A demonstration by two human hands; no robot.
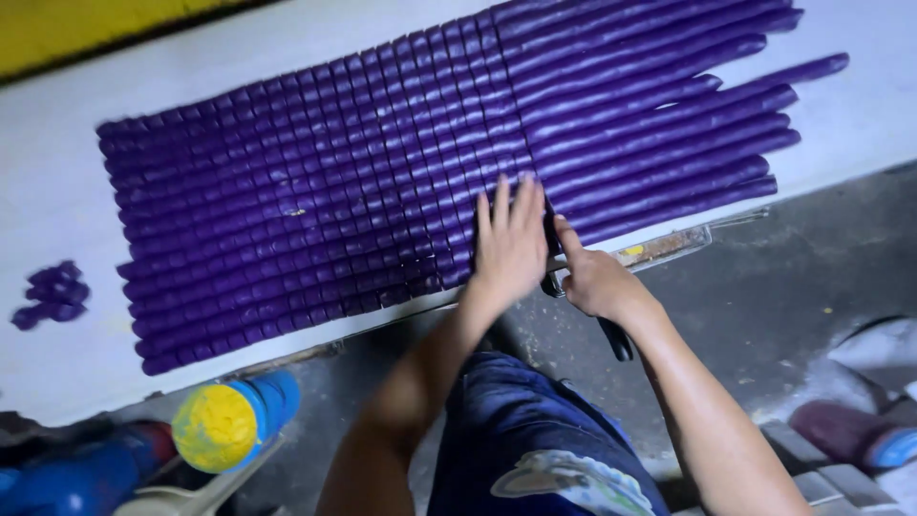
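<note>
Left hand pressed flat, fingers spread, on purple rolls lying side by side on white table, right hand clenched on dark-handled knife at cut line; apparently soft, sticky, easily squashed, best steadied from above.

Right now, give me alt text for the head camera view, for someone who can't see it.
A left hand presses flat on purple rolls laid side by side on a white table, while the right hand holds a dark-handled knife against them. The rolls left of the hands are cut into small pieces.
</note>
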